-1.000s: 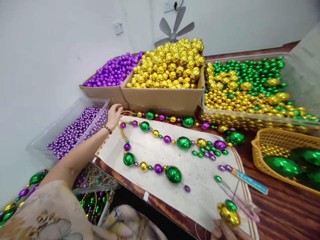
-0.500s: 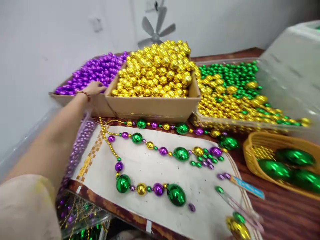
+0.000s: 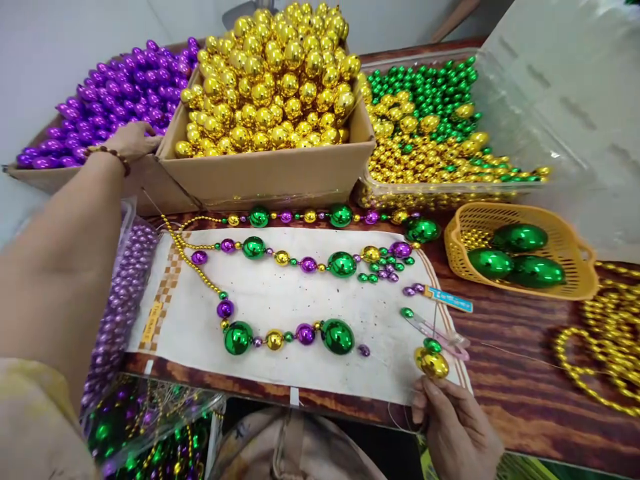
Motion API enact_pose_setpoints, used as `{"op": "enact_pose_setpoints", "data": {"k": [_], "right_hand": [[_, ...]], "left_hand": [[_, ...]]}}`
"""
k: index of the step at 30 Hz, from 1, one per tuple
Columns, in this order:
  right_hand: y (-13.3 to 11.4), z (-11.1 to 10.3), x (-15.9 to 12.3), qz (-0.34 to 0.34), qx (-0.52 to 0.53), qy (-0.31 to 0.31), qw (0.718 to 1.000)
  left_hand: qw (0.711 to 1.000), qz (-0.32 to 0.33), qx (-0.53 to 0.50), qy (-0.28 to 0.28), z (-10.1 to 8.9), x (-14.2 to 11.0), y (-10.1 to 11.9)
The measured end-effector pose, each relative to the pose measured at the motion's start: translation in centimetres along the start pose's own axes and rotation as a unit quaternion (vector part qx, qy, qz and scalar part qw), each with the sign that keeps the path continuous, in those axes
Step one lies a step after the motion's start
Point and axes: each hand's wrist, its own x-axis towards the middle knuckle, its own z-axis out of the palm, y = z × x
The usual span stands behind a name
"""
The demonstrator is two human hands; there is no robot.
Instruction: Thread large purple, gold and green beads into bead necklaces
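Observation:
My left hand reaches over the front edge of a cardboard box of shiny purple beads; its fingertips are hidden. Low on the right, my right hand pinches a large gold bead, with a green bead just above it and a thin needle standing up from them. A string of beads in green, purple and gold lies on a white cloth, leading to a small loose purple bead. Two more bead rows lie behind it, beside a cluster of small green and purple beads.
A box of gold beads and a clear tray of green and gold beads stand at the back. Right of the cloth are a yellow basket with big green beads, a pink-handled tool and gold bead chains. Bagged purple beads lie left.
The view has tilted down. My right hand has come into sight below the gold bead, which was at the lower edge before. My left hand stays at the purple beads.

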Motion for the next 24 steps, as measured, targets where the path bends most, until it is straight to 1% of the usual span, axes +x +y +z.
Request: {"op": "enact_pose_setpoints", "data": {"k": [2,5,7,11,16,18,22,24], "right_hand": [[0.1,-0.1,0.0,-0.002,0.003,-0.002,1.0],[0.2,-0.2,0.1,0.0,0.008,0.001,1.0],[0.2,-0.1,0.0,0.001,0.013,0.003,1.0],[-0.1,0.2,-0.1,0.007,0.006,0.011,1.0],[-0.1,0.2,-0.2,0.009,0.001,0.017,1.0],[0.1,0.1,-0.1,0.013,0.009,0.014,1.0],[0.4,-0.3,0.1,0.016,0.019,0.013,1.0],[0.6,-0.4,0.1,0.012,0.016,0.011,1.0]], "left_hand": [[0.999,-0.01,-0.002,-0.04,-0.1,0.3,0.0],[0.998,-0.029,-0.025,-0.054,-0.2,0.9,-0.2],[0.998,-0.034,-0.033,-0.05,-0.1,1.2,-0.3],[0.997,-0.037,-0.057,-0.024,0.2,1.5,-0.8],[0.993,-0.034,-0.109,0.04,0.7,1.2,-1.1],[0.993,-0.036,-0.101,0.058,0.7,0.8,-0.9],[0.996,-0.029,-0.036,0.073,0.7,0.1,-0.5],[0.994,-0.025,-0.037,0.099,0.6,-0.2,-0.3]]}}
